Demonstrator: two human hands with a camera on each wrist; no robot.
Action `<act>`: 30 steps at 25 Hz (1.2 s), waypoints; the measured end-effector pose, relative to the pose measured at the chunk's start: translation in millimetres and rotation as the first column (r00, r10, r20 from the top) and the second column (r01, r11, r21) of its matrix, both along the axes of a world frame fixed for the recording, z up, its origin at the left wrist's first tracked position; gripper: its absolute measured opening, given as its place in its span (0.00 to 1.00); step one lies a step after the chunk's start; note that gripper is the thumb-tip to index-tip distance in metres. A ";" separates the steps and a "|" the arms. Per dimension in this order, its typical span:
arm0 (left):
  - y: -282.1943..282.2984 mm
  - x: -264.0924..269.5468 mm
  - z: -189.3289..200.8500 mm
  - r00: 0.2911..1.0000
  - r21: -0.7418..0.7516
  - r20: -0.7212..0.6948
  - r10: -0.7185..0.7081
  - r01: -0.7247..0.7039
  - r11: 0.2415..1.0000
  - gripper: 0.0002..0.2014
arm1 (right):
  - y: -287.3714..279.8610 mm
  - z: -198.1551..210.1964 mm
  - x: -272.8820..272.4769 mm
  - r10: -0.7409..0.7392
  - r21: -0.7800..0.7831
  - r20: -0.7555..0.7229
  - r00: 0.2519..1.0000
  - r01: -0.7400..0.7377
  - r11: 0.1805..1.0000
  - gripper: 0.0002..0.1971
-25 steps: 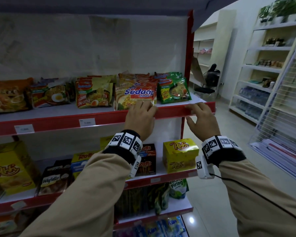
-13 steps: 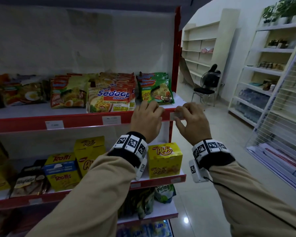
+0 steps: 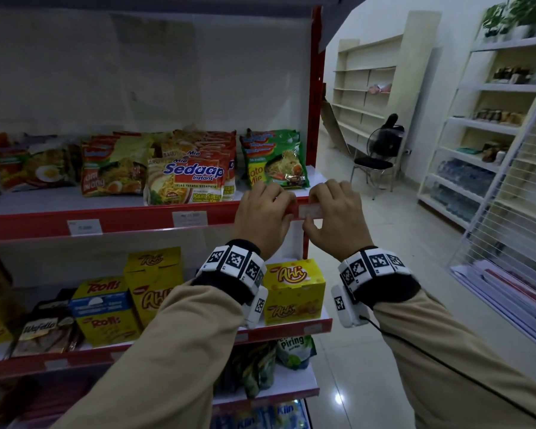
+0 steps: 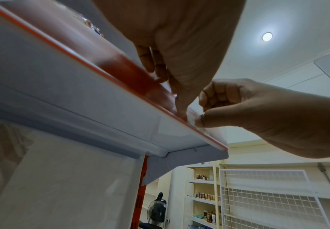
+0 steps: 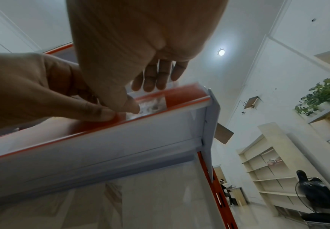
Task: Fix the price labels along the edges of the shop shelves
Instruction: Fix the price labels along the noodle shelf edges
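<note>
Small white paper price label [image 3: 310, 210] lies lengthwise along red shelf edge strip [image 3: 136, 222], right hand [image 3: 333, 218] pinching it, left hand [image 3: 265, 216] fingertips pressing strip just left.

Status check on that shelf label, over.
Left hand presses the red shelf edge. Right hand pinches the price label at the rail's right end. Label not seated yet. Nothing blocking; noodle packs sit behind.
</note>
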State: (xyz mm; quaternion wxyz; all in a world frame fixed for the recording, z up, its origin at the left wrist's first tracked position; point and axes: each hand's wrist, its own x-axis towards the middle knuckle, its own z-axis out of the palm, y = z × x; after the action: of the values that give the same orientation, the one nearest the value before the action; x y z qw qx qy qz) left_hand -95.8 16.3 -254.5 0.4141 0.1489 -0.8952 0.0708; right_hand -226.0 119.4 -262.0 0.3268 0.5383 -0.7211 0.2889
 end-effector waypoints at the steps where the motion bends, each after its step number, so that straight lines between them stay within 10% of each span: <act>1: 0.6 -0.3 -0.3 1.000 0.016 0.009 0.001 -0.001 1.000 0.14 | 0.2 -0.3 -1.2 0.027 -0.009 0.005 1.000 -0.027 1.000 0.15; 21: 1.8 -6.6 -11.4 0.997 0.116 -0.077 -0.032 0.040 0.992 0.08 | 4.6 10.3 -2.3 0.043 0.097 0.163 0.986 -0.060 0.993 0.08; 30: -3.2 -5.9 -3.4 0.991 0.248 -0.112 -0.071 0.097 0.964 0.13 | 4.5 25.9 -1.5 0.421 -0.367 0.639 0.644 -0.226 0.903 0.05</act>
State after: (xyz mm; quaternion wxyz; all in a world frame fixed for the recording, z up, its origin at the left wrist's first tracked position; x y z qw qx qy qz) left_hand -101.6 13.1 -258.0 0.4395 0.1659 -0.8801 -0.0692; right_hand -227.5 123.8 -236.1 0.0352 0.4610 -0.6381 0.6157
